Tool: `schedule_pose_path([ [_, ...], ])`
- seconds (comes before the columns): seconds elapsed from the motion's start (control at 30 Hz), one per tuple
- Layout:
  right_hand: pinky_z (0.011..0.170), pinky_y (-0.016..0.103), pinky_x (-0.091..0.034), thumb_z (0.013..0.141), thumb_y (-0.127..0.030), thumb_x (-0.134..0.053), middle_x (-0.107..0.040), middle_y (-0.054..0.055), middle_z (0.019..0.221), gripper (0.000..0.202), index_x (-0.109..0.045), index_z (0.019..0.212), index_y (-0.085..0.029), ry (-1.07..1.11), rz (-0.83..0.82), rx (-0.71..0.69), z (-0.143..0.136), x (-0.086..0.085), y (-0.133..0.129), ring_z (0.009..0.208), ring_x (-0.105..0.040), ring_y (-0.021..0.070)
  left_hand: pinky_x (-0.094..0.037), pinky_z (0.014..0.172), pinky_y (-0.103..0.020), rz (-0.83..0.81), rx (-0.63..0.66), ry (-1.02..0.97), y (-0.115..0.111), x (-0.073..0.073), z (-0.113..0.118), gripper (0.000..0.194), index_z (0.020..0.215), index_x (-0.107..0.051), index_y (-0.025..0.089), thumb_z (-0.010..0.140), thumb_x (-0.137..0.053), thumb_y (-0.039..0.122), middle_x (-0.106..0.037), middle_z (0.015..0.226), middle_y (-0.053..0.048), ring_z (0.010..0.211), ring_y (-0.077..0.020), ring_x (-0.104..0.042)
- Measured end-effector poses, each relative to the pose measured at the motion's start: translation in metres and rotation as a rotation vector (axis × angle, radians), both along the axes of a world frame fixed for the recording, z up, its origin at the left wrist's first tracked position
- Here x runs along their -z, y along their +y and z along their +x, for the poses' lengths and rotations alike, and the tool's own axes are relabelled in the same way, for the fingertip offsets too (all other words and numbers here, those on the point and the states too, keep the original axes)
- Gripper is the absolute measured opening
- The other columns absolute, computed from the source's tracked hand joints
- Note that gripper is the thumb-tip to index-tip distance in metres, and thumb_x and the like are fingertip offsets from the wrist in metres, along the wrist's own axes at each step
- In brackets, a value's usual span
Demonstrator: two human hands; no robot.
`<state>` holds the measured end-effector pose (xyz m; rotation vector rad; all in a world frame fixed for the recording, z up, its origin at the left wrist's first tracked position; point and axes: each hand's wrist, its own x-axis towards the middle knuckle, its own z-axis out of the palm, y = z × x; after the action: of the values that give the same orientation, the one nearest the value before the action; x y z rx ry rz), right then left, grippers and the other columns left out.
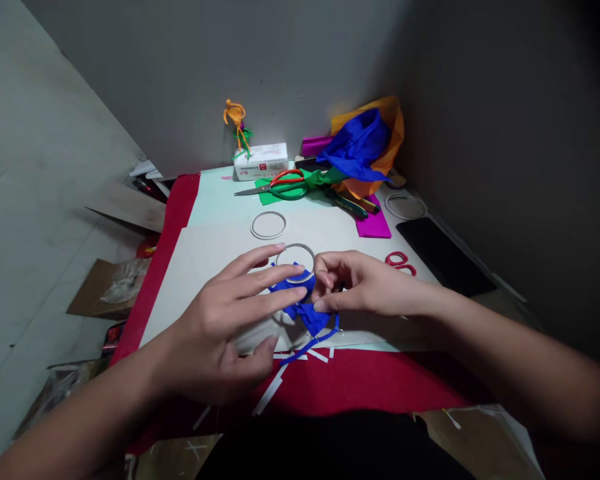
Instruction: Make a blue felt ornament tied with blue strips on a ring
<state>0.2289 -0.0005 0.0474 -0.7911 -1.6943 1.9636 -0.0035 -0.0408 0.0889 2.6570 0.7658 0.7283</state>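
A: Where's the work right now?

B: On the near middle of the bench [395, 380], over the pale sheet [220, 267]. There's a crumpled blue piece [314, 321] between the two hands, just near of a wire coil [296, 245].

A: And what are the hands doing?

B: The left hand [220, 320] is spread wide above it, thumb well apart from the fingers; it isn't gripping anything. The right hand [357, 283] is curled, thumb and fingertips drawn together at the blue piece's right side. I can't tell whether anything is pinched there.

A: So which step would you call this?

B: Shaping or arranging the blue piece by fingertip, I'd judge. The next move seems to call for a light, steady hold from the left while the right works the edge.

A: How does the piece look?

B: Deep blue, matt, creased, with angular corners, like thin crinkled paper, though it could be cloth. Parts are hidden under the left fingers. A slim blue stem [307, 350] curves along its near right side; whether the two are joined, I can't tell.
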Motion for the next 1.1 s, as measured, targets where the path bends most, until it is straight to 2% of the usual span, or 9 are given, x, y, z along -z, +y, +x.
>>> schedule_pose_path([
  [0.1, 0.06, 0.02, -0.042, 0.077, -0.01, -0.059, -0.054, -0.003, 0.072, 0.026, -0.035, 0.072, -0.019, -0.092, 0.149, -0.052, -0.002, -0.008, -0.007, 0.063, -0.048, 0.0067, -0.033, 0.108, -0.05, -0.036, -0.039, -0.079, 0.002, 0.004, 0.003, 0.054, 0.121, -0.058, 0.015, 0.068, -0.06, 0.007, -0.059, 0.127, -0.01, 0.128, -0.0287, -0.042],
  [0.23, 0.059, 0.02, -0.038, 0.076, -0.005, -0.052, -0.05, -0.004, 0.069, 0.02, -0.038, 0.073, -0.019, -0.27, 0.53, -0.114, -0.003, -0.02, -0.015, 0.062, -0.046, 0.0082, -0.038, 0.105, -0.046, -0.064, -0.137, -0.158, 0.005, 0.014, 0.01, 0.049, 0.119, -0.06, 0.012, 0.07, -0.059, 0.007, -0.064, 0.119, -0.011, 0.125, -0.028, -0.046],
  [0.43, 0.082, 0.033, -0.036, 0.085, -0.011, -0.047, -0.058, 0.004, 0.078, 0.007, -0.048, 0.081, -0.016, -0.456, 1.137, -0.261, -0.009, -0.035, -0.023, 0.076, -0.049, 0.0146, -0.036, 0.107, -0.041, -0.234, -0.196, 0.043, 0.005, 0.019, 0.012, 0.047, 0.121, -0.06, 0.012, 0.074, -0.056, 0.015, -0.059, 0.126, -0.011, 0.134, -0.028, -0.034],
  [0.53, 0.091, 0.04, -0.031, 0.091, -0.014, -0.041, -0.061, 0.007, 0.082, 0.013, -0.051, 0.084, -0.016, -0.529, 1.319, -0.327, -0.014, -0.043, -0.026, 0.082, -0.05, 0.017, -0.045, 0.095, -0.034, -0.378, -0.152, 0.13, 0.002, 0.012, 0.013, 0.028, 0.102, -0.067, 0.017, 0.078, -0.051, 0.018, -0.068, 0.106, -0.006, 0.115, -0.0249, -0.053],
  [0.6, 0.094, 0.043, -0.029, 0.094, -0.014, -0.035, -0.059, 0.005, 0.074, 0.02, -0.052, 0.084, -0.016, -0.546, 1.398, -0.353, -0.018, -0.048, -0.027, 0.08, -0.048, 0.0178, -0.048, 0.065, -0.023, -0.58, -0.139, 0.208, 0.0, 0.005, 0.013, 0.019, 0.079, -0.065, 0.018, 0.082, -0.046, 0.02, -0.065, 0.076, 0.0, 0.077, -0.0158, -0.061],
  [0.63, 0.095, 0.045, -0.027, 0.094, -0.013, -0.033, -0.058, 0.004, 0.07, 0.022, -0.052, 0.084, -0.017, -0.546, 1.426, -0.368, -0.02, -0.05, -0.027, 0.078, -0.047, 0.0178, -0.042, 0.052, -0.019, -0.68, -0.151, 0.241, -0.001, 0.003, 0.013, 0.021, 0.07, -0.061, 0.018, 0.082, -0.045, 0.021, -0.058, 0.065, 0.003, 0.063, -0.0119, -0.055],
  [0.7, 0.098, 0.048, -0.024, 0.094, -0.011, -0.031, -0.056, 0.002, 0.065, 0.025, -0.053, 0.083, -0.017, -0.532, 1.476, -0.387, -0.025, -0.053, -0.027, 0.076, -0.045, 0.0177, -0.027, 0.041, -0.018, -0.851, -0.191, 0.281, -0.002, -0.001, 0.01, 0.022, 0.061, -0.054, 0.016, 0.08, -0.044, 0.021, -0.044, 0.055, 0.004, 0.051, -0.0083, -0.04],
  [0.9, 0.101, 0.049, -0.022, 0.092, -0.008, -0.031, -0.056, 0.0, 0.063, 0.026, -0.053, 0.082, -0.018, -0.429, 1.611, -0.324, -0.037, -0.047, -0.024, 0.078, -0.044, 0.0172, -0.017, 0.039, -0.02, -1.222, -0.233, 0.275, 0.003, 0.0, 0.001, 0.017, 0.058, -0.044, 0.017, 0.075, -0.042, 0.022, -0.029, 0.052, 0.005, 0.047, -0.0077, -0.025],
  [1.1, 0.101, 0.049, -0.021, 0.094, -0.009, -0.03, -0.056, 0.0, 0.064, 0.027, -0.052, 0.082, -0.018, -0.437, 1.612, -0.303, -0.036, -0.05, -0.018, 0.08, -0.044, 0.017, -0.016, 0.04, -0.019, -1.231, -0.165, 0.223, 0.013, -0.007, 0.002, 0.024, 0.054, -0.038, 0.016, 0.076, -0.046, 0.023, -0.029, 0.052, 0.006, 0.048, -0.0065, -0.022],
])
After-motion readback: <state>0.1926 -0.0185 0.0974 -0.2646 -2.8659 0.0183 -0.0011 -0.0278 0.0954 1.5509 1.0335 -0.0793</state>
